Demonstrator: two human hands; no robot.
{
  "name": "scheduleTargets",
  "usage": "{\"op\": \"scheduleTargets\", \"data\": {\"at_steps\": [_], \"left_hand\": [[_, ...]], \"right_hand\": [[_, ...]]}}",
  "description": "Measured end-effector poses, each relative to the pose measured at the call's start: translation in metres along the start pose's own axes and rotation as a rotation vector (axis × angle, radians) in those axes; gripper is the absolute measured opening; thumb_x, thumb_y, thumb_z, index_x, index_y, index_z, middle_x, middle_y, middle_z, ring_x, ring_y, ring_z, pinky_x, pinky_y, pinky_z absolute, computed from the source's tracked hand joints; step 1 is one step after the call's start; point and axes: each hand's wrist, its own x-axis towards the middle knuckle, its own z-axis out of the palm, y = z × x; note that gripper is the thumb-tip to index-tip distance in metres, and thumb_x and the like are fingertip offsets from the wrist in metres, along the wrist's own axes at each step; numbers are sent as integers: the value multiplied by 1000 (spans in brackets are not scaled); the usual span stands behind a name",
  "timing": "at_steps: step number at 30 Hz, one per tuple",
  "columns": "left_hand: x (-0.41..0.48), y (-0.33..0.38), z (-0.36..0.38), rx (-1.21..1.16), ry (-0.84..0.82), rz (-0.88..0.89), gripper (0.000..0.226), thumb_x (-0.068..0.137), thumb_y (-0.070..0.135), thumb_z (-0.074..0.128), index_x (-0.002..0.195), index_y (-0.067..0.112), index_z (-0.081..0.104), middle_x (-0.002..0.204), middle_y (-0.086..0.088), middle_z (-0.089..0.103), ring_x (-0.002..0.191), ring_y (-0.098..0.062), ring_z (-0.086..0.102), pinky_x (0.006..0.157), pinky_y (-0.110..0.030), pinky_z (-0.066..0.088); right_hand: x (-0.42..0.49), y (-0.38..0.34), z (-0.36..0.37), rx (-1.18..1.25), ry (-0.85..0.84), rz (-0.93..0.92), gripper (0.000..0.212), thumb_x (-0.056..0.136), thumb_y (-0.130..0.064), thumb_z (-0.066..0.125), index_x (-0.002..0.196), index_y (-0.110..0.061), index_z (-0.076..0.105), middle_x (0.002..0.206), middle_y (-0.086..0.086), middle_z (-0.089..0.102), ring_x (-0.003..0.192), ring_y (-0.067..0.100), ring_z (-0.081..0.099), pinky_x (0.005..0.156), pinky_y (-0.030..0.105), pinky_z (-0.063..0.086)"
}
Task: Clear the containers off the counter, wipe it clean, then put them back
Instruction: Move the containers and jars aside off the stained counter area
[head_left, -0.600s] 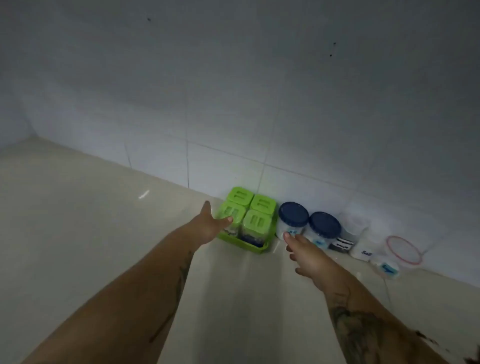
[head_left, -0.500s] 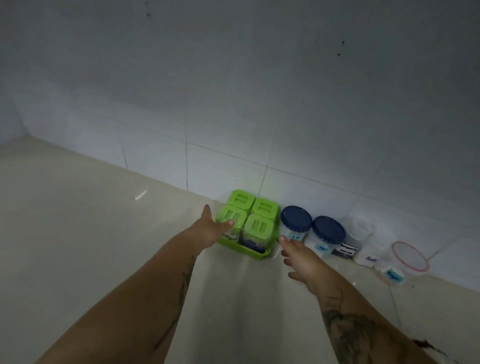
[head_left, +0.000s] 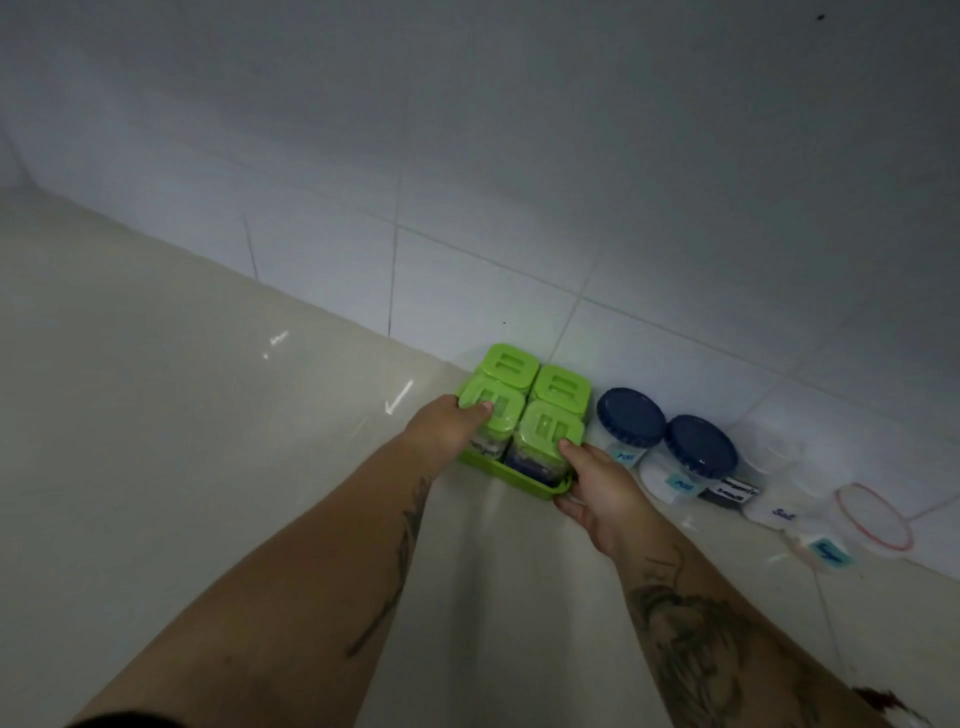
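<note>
A green tray (head_left: 511, 472) with several green-lidded jars (head_left: 561, 385) stands on the pale counter (head_left: 208, 467) against the tiled wall. My left hand (head_left: 447, 426) grips the tray's left side, thumb on a front jar's lid. My right hand (head_left: 597, 483) grips the tray's front right corner, thumb against the front right jar. To the right stand two blue-lidded jars (head_left: 630, 415) with small blue labels.
Right of the blue-lidded jars, a row of clear and white labelled containers (head_left: 774, 499) runs along the wall, ending in a red-rimmed lid (head_left: 875, 517). The white tiled wall (head_left: 519, 182) closes the back. Bare counter stretches to the left and front.
Both hands have moved forward from just short of the tray and closed onto it, left on its left side, right on its front right corner. The tray has not visibly moved.
</note>
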Motion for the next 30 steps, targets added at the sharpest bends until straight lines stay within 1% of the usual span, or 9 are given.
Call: {"op": "scheduleTargets", "data": {"at_steps": [3, 7, 10, 12, 15, 20, 25, 28, 30], "left_hand": [[-16, -2, -11, -4, 9, 46, 50, 70, 62, 59, 97, 22, 70, 99, -4, 71, 93, -23, 65, 92, -40, 51], [-48, 0, -42, -28, 12, 110, 45, 69, 60, 60, 96, 27, 73, 92, 7, 74, 89, -13, 68, 87, -34, 52], [-73, -6, -71, -98, 10, 141, 24, 83, 42, 65, 99, 25, 73, 86, 10, 73, 74, 2, 66, 62, -15, 48], [-86, -17, -92, -139, 25, 133, 14, 88, 31, 64, 98, 25, 72, 80, 13, 72, 63, 8, 63, 52, -8, 43], [-99, -36, -121, -161, 41, 74, 13, 89, 29, 64, 99, 24, 72, 85, 9, 73, 67, 6, 65, 56, -11, 45], [-95, -63, -155, -181, 67, 10, 9, 90, 30, 63, 91, 27, 72, 85, 13, 74, 79, -2, 69, 68, -20, 48], [-86, -70, -164, -187, 64, 9, 8, 90, 29, 63, 89, 29, 71, 83, 15, 74, 77, 2, 68, 70, -21, 48], [-82, -69, -165, -166, 69, -2, 8, 90, 33, 63, 87, 31, 71, 83, 17, 74, 80, 0, 68, 71, -22, 48], [-81, -67, -167, -127, 59, -13, 7, 89, 35, 63, 90, 32, 70, 86, 15, 73, 83, -3, 66, 69, -21, 46]], "right_hand": [[-18, -2, 10, 68, 7, -26, 25, 96, -29, 58, 120, -21, 60, 116, 1, 67, 101, 17, 65, 74, 28, 51], [-52, 1, 26, 137, -39, -64, 28, 95, -26, 61, 123, -25, 61, 118, -2, 69, 110, 16, 64, 96, 35, 48], [-81, 12, 47, 184, -61, -69, 34, 92, -23, 64, 126, -24, 59, 118, -2, 69, 111, 16, 64, 92, 33, 47], [-96, 21, 67, 203, -76, -63, 36, 91, -22, 65, 126, -22, 58, 118, 0, 69, 110, 17, 64, 86, 30, 48], [-107, 33, 102, 227, -101, -36, 35, 91, -19, 65, 125, -21, 59, 116, 2, 70, 109, 18, 65, 80, 28, 49], [-102, 45, 147, 235, -105, -30, 40, 91, -16, 65, 130, -19, 57, 121, 4, 67, 108, 19, 65, 81, 30, 50], [-91, 49, 164, 251, -59, -51, 41, 91, -16, 65, 131, -17, 55, 122, 7, 66, 106, 20, 65, 76, 28, 52], [-87, 50, 163, 196, -28, -48, 54, 90, -23, 67, 139, -18, 46, 127, 6, 61, 109, 20, 62, 83, 32, 51], [-85, 50, 162, 154, -22, -48, 58, 90, -27, 68, 141, -20, 40, 124, 3, 59, 109, 20, 61, 86, 34, 50]]}}
